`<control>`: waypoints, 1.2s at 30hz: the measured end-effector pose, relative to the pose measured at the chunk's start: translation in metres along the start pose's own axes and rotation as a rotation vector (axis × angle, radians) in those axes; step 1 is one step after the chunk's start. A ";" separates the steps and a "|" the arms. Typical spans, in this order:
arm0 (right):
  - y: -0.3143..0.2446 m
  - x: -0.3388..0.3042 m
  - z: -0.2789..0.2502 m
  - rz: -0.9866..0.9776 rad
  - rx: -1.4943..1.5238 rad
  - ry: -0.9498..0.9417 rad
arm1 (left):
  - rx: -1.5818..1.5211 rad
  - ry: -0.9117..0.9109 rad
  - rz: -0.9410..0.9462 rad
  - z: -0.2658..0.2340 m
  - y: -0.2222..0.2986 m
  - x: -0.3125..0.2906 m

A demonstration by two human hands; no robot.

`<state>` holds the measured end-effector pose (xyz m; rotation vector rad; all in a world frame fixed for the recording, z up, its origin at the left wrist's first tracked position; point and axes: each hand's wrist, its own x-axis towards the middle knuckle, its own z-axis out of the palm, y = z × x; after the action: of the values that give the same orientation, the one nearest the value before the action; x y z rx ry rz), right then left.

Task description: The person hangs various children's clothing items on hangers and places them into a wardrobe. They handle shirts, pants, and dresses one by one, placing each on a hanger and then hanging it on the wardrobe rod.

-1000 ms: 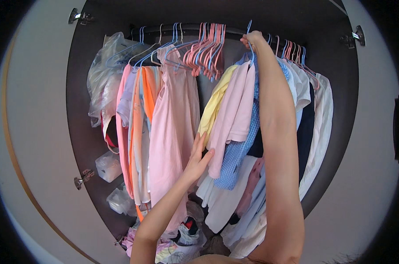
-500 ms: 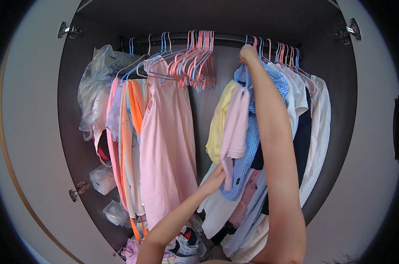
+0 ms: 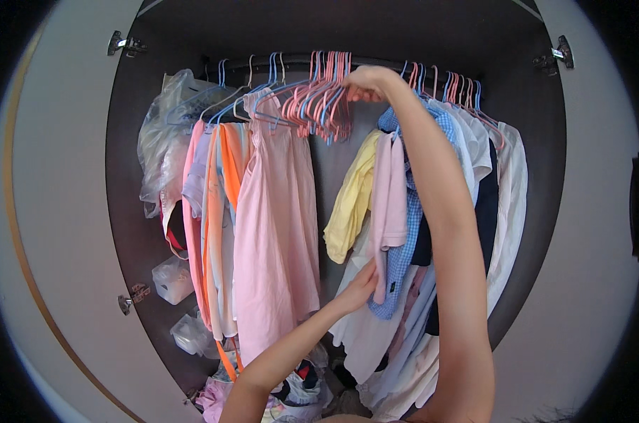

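My right hand [image 3: 365,81] is raised to the dark clothes rail [image 3: 376,62] inside an open wardrobe, fingers closed around the hanger of a pale pink garment [image 3: 388,204]. This garment hangs beside a yellow one [image 3: 349,204] and a blue checked shirt [image 3: 404,247]. Lower down, my left hand [image 3: 358,285] touches the hanging clothes near the pink garment's hem, fingers apart. A long pink dress [image 3: 274,233] hangs to the left of a gap in the row.
A bunch of empty pink and blue hangers [image 3: 319,99] crowds the middle of the rail. White and dark garments [image 3: 492,190] fill the right side, orange and pink ones [image 3: 217,211] the left. Plastic bags [image 3: 163,141] sit far left. Shoes and clothes [image 3: 302,384] lie on the wardrobe floor.
My right hand has slid left along the rail with the pink garment's hanger. My left hand has dropped lower and moved right to the clothes' lower part. The view has moved closer.
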<state>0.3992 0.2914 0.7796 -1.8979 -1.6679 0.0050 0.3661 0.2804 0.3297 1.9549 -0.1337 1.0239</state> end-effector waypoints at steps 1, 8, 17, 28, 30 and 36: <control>-0.004 -0.005 0.003 0.038 0.051 -0.049 | -0.001 0.001 -0.009 -0.003 -0.003 -0.003; 0.006 0.004 0.018 -0.026 0.512 0.034 | -0.072 0.062 -0.028 -0.008 -0.006 -0.035; 0.002 -0.041 0.020 -0.213 1.083 0.271 | 0.165 0.303 -0.153 -0.038 0.029 -0.117; 0.062 -0.335 0.264 -0.433 1.103 0.238 | 0.084 0.283 -0.467 -0.034 0.098 -0.317; 0.082 -0.396 0.320 -0.307 1.210 0.231 | 0.003 0.263 -0.523 -0.027 0.079 -0.357; 0.146 -0.517 0.442 0.199 1.098 0.307 | -0.176 0.352 -0.725 0.000 0.051 -0.468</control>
<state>0.2530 0.0121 0.1591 -1.1102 -0.9179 0.5594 0.0379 0.1163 0.0354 1.4492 0.6179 0.8040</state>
